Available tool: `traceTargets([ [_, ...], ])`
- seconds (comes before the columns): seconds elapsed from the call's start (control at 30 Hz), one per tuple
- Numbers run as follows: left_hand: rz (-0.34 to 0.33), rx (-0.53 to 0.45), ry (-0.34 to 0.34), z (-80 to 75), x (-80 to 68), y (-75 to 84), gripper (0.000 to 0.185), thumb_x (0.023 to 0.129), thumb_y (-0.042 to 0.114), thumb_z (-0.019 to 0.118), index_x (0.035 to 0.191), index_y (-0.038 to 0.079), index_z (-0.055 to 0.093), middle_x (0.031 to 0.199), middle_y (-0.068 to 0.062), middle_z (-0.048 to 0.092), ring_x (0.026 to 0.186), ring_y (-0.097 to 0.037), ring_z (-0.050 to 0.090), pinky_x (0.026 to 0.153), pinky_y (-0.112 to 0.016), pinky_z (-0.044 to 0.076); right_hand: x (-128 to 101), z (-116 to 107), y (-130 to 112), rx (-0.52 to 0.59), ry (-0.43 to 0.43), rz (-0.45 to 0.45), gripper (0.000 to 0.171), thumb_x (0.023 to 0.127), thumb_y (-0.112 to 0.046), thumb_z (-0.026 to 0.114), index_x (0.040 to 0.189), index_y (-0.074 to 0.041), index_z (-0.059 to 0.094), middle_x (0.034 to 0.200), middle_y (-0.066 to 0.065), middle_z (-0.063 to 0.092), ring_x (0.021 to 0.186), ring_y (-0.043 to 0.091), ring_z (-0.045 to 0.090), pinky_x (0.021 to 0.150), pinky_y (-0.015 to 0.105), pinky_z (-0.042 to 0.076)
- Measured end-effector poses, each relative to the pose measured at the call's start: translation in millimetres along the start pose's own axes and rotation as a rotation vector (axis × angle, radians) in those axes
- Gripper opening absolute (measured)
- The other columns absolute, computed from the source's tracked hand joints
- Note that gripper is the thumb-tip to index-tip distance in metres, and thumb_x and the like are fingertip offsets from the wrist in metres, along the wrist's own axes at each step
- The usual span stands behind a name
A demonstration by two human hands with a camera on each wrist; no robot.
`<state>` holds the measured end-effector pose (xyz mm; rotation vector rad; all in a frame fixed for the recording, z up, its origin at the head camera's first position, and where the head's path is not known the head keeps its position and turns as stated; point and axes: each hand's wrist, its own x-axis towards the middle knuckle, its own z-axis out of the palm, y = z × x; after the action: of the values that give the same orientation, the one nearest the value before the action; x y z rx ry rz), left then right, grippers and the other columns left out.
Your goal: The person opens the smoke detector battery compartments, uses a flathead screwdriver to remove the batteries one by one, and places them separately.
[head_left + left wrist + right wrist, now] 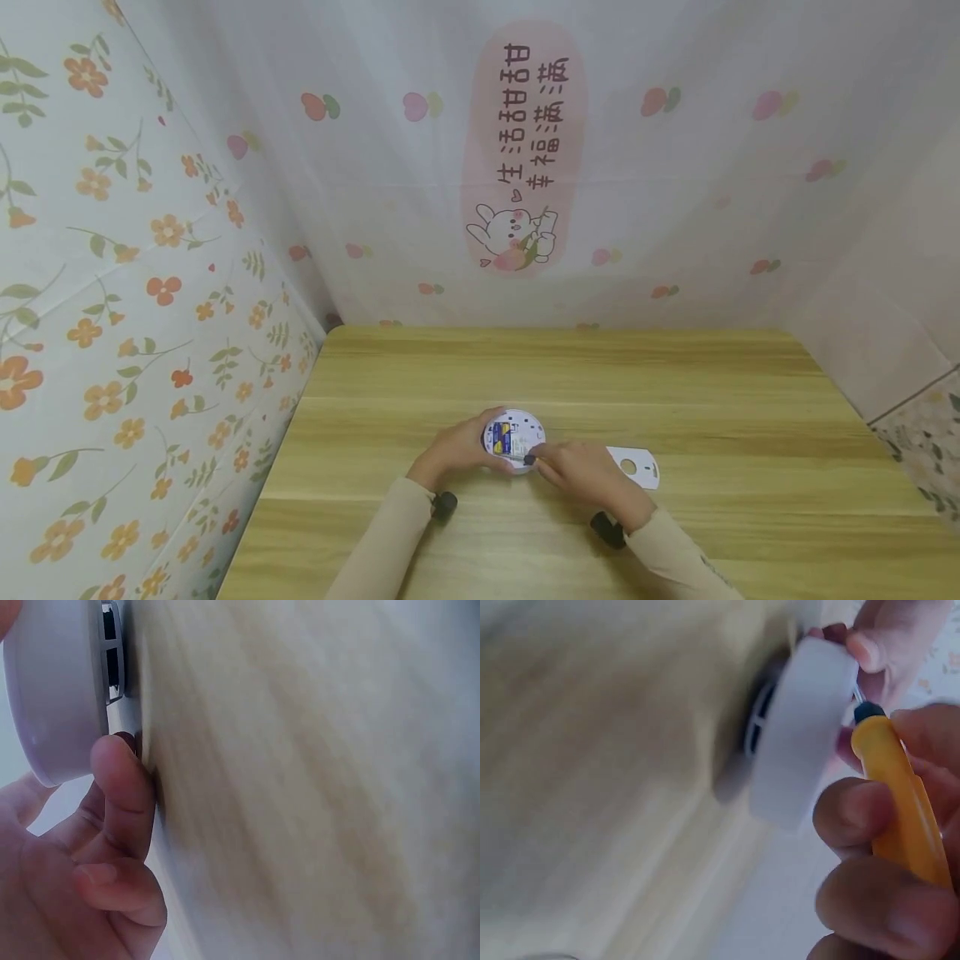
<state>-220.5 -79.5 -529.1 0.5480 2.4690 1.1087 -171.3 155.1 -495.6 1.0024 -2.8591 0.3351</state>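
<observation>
near the front middle of the wooden table [675, 383], i see my left hand [453, 450] cupped round the edge of a round white device [514, 438] — it looks like a smoke detector turned back-side up, with a blue and yellow battery showing in its open bay. the left wrist view shows the fingers [124, 791] curled against the rim of the device [56, 690], which rests on the tabletop [315, 787], so that hand is gripping it. my right hand [588, 475] is closed on a yellow screwdriver [900, 795] with a dark collar, and its tip meets the upturned back of the device at the near right side. from the right wrist the white disc [802, 742] stands edge-on, dark vents at its underside, with the left hand's fingertips [866, 649] holding the far rim. just to the right of my right hand, a flat white cover plate [633, 467] with a round hole lies on the wood — apart from the device. a floral sheet hangs on the left, a cartoon-rabbit curtain [517, 167] behind.
</observation>
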Motion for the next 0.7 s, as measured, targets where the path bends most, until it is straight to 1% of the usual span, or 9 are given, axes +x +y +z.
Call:
traceTargets([
  [0.1,-0.01,-0.022,-0.006,0.4,-0.2,-0.5,0.103,0.066,0.047,0.085,0.151,0.022,0.032,0.145,-0.008,0.05,0.127,-0.027,0.052,0.105,-0.048,0.041,6,-4,1,-0.057,-0.015,-0.019,0.022,0.092,-0.027,0.058,0.106,-0.018,0.073,0.059,-0.007,0.057,0.048,0.006,0.041,0.04,0.021,0.031],
  [0.17,-0.021,-0.02,-0.01,0.7,-0.2,-0.8,0.103,0.067,0.049,0.084,0.151,0.024,0.032,0.145,-0.006,0.05,0.127,-0.026,0.051,0.105,-0.048,0.041,10,-9,1,-0.102,-0.037,-0.028,0.023,0.092,-0.031,0.059,0.106,-0.021,0.074,0.054,-0.009,0.047,0.047,0.005,0.033,0.04,0.021,0.027],
  [0.2,-0.025,-0.013,-0.011,0.8,-0.1,-0.9,0.102,0.067,0.05,0.084,0.151,0.025,0.032,0.146,-0.006,0.05,0.127,-0.025,0.051,0.105,-0.048,0.041,11,-11,1,-0.125,-0.046,-0.034,0.022,0.091,-0.033,0.061,0.105,-0.023,0.074,0.054,-0.01,0.045,0.047,0.004,0.031,0.039,0.021,0.026],
  [0.33,-0.048,0.011,-0.011,0.8,-0.9,-0.3,0.102,0.066,0.053,0.083,0.151,0.03,0.031,0.146,-0.003,0.05,0.127,-0.024,0.051,0.105,-0.049,0.04,16,-18,-1,-0.17,-0.082,-0.052,0.02,0.087,-0.036,0.067,0.104,-0.028,0.073,0.054,-0.009,0.043,0.048,0.005,0.028,0.04,0.021,0.024],
  [0.4,-0.047,0.015,-0.01,0.5,-1.5,0.5,0.102,0.066,0.053,0.083,0.151,0.029,0.032,0.145,-0.004,0.05,0.126,-0.025,0.052,0.104,-0.051,0.04,17,-20,-2,-0.183,-0.085,-0.063,0.019,0.086,-0.034,0.068,0.104,-0.029,0.073,0.053,-0.009,0.043,0.049,0.006,0.028,0.041,0.022,0.025],
  [0.6,-0.04,0.0,-0.011,0.5,-2.5,0.3,0.103,0.066,0.05,0.084,0.151,0.026,0.032,0.144,-0.007,0.051,0.123,-0.026,0.053,0.102,-0.051,0.042,17,-21,-5,-0.217,-0.107,-0.057,0.027,0.09,-0.039,0.063,0.114,-0.029,0.071,0.051,-0.009,0.027,0.048,0.006,0.023,0.041,0.022,0.019],
  [0.63,-0.041,0.003,-0.013,0.6,-2.6,-0.1,0.103,0.066,0.05,0.084,0.151,0.027,0.031,0.144,-0.007,0.052,0.122,-0.025,0.054,0.101,-0.05,0.043,17,-20,-4,-0.211,-0.111,-0.054,0.029,0.091,-0.04,0.062,0.116,-0.028,0.071,0.051,-0.009,0.026,0.047,0.006,0.023,0.04,0.022,0.019],
  [0.7,-0.045,0.012,-0.016,0.7,-2.5,-1.2,0.103,0.066,0.051,0.084,0.151,0.027,0.031,0.143,-0.006,0.052,0.12,-0.023,0.055,0.1,-0.047,0.044,19,-18,-4,-0.192,-0.118,-0.05,0.031,0.093,-0.041,0.059,0.118,-0.027,0.07,0.051,-0.009,0.031,0.047,0.006,0.025,0.04,0.022,0.022],
])
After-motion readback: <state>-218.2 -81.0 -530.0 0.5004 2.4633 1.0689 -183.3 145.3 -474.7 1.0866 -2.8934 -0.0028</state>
